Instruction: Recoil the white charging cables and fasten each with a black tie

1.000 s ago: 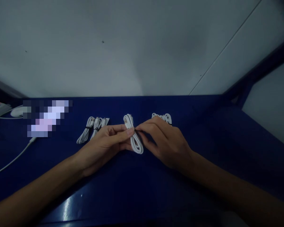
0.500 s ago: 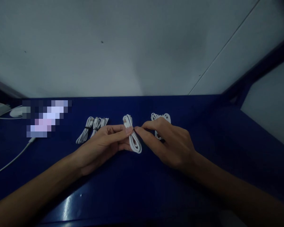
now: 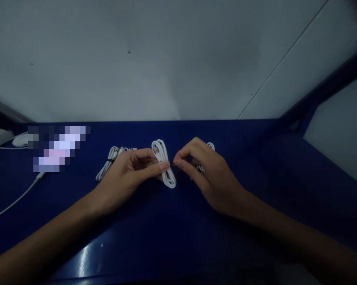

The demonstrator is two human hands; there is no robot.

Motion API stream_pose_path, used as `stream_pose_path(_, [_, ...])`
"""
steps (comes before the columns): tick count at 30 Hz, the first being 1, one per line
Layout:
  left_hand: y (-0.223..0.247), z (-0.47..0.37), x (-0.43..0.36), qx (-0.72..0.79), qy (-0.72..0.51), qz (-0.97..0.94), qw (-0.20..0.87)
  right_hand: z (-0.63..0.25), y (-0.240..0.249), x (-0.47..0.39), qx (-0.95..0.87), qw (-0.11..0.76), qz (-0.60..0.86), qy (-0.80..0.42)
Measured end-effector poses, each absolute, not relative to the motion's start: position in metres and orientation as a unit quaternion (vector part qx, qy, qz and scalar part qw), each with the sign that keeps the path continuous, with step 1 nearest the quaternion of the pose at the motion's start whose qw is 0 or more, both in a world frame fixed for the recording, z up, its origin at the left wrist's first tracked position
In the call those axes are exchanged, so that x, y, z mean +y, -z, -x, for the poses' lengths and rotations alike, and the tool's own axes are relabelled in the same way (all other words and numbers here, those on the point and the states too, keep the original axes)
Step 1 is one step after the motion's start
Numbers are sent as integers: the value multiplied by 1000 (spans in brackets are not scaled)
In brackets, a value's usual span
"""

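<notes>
A coiled white USB cable point(image 3: 169, 179) is pinched between the thumb and fingers of my left hand point(image 3: 126, 172), held above the blue table. Its metal plug shows near the top of the coil. Just right of it, my right hand point(image 3: 212, 174) has thumb and forefinger pressed together on a thin black tie point(image 3: 174, 163), of which only a short dark end shows. Whether the tie still wraps the coil is hidden behind my left thumb. Other coiled white cables point(image 3: 105, 168), one banded in black, lie partly covered behind my left hand.
Behind my right hand lies more coiled white cable point(image 3: 210, 146), mostly hidden. On the left, a blurred-out bright device point(image 3: 62, 148) has a white cord point(image 3: 18, 201) plugged in. A pale wall point(image 3: 154, 79) rises behind the blue table point(image 3: 154, 245).
My right fingertips have closed into a pinch and lifted slightly, drawing the tie's end to the right. The held coil has risen a little and shifted left, its plug showing more.
</notes>
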State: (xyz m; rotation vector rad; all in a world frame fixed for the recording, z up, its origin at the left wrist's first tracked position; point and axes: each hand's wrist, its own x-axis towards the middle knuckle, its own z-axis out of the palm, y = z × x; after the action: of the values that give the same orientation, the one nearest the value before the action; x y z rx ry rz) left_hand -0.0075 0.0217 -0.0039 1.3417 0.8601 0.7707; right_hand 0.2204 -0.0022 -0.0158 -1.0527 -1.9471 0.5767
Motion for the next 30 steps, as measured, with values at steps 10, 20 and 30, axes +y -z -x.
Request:
stream_pose_path(10, [4, 18, 15, 325, -357, -852, 203, -232, 6, 2, -427, 284, 398, -760])
stream_pose_path(20, [5, 14, 21, 397, -382, -666, 503, -226, 5, -2, -749, 448, 416, -255])
stream_pose_path(30, [1, 10, 20, 370, -361, -610, 601, -227, 19, 4, -821, 471, 309, 92])
